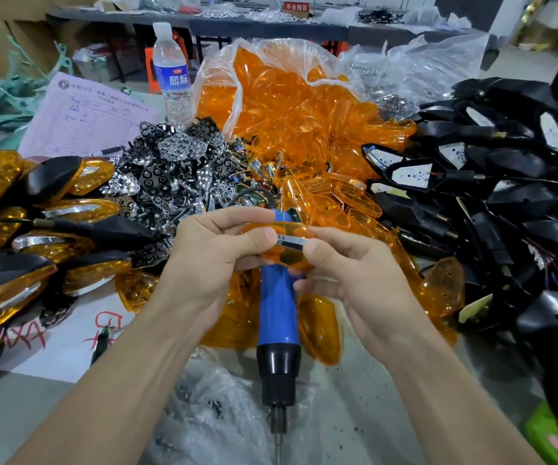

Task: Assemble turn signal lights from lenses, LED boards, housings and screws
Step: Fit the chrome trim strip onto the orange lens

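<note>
While a blue screwdriver (pixel 277 297) lies near the tabletop's (pixel 354 391) front edge, the left hand (pixel 224 245) and right hand (pixel 351 273) hold one orange lens (pixel 284 259) above it, their fingers (pixel 264 237) pinching its ends and silver strip (pixel 292 241).

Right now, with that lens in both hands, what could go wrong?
1. The left hand and right hand pinch the orange lens and its chrome strip by the fingertips only; the strip might slip off into the loose lenses below.
2. The electric screwdriver lies directly under the hands, bit towards the person; a lowered wrist could knock it.
</note>
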